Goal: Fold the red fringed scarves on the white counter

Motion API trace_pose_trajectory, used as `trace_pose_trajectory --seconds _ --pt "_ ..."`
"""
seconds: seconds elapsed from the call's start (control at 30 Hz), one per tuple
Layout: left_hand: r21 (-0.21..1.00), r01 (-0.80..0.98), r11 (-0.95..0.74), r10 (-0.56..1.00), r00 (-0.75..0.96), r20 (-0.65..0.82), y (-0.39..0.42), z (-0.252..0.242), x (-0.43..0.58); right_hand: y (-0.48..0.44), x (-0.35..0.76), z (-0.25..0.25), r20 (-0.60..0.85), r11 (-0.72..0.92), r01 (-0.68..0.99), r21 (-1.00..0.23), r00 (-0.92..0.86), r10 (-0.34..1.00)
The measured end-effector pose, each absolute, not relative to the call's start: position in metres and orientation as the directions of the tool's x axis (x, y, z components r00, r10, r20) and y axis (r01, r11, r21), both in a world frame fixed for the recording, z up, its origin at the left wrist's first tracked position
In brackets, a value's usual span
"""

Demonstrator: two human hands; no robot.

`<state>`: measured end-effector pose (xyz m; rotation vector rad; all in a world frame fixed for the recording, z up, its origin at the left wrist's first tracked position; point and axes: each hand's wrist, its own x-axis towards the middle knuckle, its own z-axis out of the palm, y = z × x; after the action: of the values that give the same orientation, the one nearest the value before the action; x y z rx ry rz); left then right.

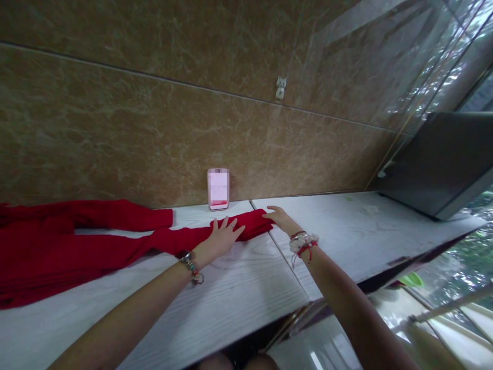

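A red garment (69, 241) lies spread on the white wood-grain table (239, 293), its body at the left and one long sleeve stretched toward the middle. My left hand (222, 236) lies flat on that sleeve, fingers spread and open. At the sleeve's cuff end, my right hand (280, 219) rests on the red cloth with its fingers stretched out over the edge. Both wrists wear bead bracelets.
A small pink-and-white card or phone (218, 189) leans upright against the brown marble wall (154, 128) just behind the sleeve. A dark grey box-like appliance (442, 159) stands at the table's far right. A small white hook (280, 88) sits on the wall.
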<state>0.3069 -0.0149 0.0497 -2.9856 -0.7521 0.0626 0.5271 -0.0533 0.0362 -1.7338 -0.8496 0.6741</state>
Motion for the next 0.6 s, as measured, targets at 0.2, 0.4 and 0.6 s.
trace_pose_trajectory --seconds 0.2,0.4,0.6 --pt "-0.044 0.446 -0.894 0.448 0.89 -0.082 -0.014 0.056 0.305 -0.05 0.527 0.046 -0.123 -0.19 0.075 -0.979 0.524 0.843" --pt "0.002 0.472 -0.882 0.466 0.871 -0.154 -0.014 0.055 0.304 -0.05 0.532 0.044 -0.189 -0.247 0.048 -0.968 0.506 0.841" --pt "0.099 0.45 -0.887 0.452 0.892 -0.003 -0.007 0.048 0.33 -0.037 0.537 0.041 -0.162 -0.283 0.155 -0.946 0.53 0.832"
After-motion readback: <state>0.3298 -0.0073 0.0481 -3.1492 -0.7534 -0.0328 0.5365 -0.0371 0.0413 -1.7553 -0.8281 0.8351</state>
